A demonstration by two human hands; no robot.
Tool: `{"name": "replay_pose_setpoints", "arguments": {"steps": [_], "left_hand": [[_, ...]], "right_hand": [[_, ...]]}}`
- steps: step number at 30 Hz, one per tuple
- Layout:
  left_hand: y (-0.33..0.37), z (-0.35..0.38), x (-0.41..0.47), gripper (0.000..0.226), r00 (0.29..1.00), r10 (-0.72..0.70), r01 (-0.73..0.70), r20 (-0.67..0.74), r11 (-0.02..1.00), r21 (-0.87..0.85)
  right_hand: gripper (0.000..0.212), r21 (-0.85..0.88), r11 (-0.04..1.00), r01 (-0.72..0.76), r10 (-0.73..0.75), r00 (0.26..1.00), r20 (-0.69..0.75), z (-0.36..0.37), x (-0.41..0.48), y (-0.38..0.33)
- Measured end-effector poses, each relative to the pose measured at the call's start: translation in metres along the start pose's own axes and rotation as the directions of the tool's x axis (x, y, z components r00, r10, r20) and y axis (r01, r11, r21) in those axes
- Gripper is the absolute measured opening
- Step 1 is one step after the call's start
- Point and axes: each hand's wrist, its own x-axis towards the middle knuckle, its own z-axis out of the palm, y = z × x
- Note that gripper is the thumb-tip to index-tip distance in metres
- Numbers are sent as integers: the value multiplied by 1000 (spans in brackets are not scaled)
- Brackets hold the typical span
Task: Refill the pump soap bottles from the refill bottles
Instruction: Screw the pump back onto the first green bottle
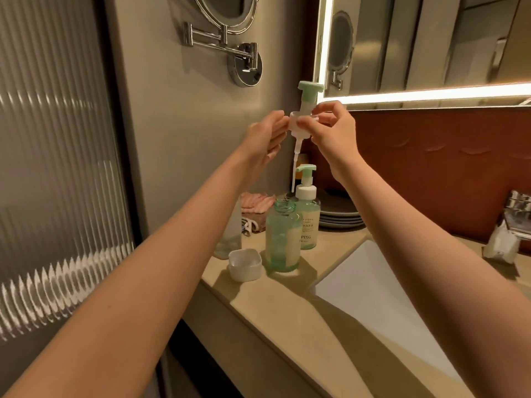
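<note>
Both hands hold a pump head (305,110) with a green top, white collar and long dip tube, raised above the counter. My left hand (265,139) grips the collar from the left; my right hand (334,133) pinches it from the right. Below stands an open green-tinted bottle (281,239) without its pump, partly filled. Behind it is a second bottle (309,214) with its pump fitted. A clear refill bottle (228,239) stands at the left, partly hidden by my left forearm. A white cap (245,265) lies on the counter.
The beige counter (273,311) holds a white sink (382,300) at the right, with a chrome tap (517,214). Stacked grey plates (339,214) and folded cloths (255,208) sit by the wall. A chrome swing-arm mirror (230,38) hangs above.
</note>
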Motion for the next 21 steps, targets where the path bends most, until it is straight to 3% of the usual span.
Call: {"name": "replay_pose_setpoints", "arguments": {"steps": [12, 15, 21], "left_hand": [[-55, -17, -11, 43, 996, -73, 79, -52, 988, 134], [-67, -18, -12, 27, 995, -85, 93, -52, 975, 201], [-84, -19, -20, 32, 993, -114, 116, -27, 937, 330]], "right_hand": [[26, -56, 992, -113, 117, 991, 62, 19, -28, 45], [33, -79, 985, -152, 158, 984, 84, 18, -35, 59], [54, -115, 965, -236, 253, 954, 164, 14, -47, 84]]}}
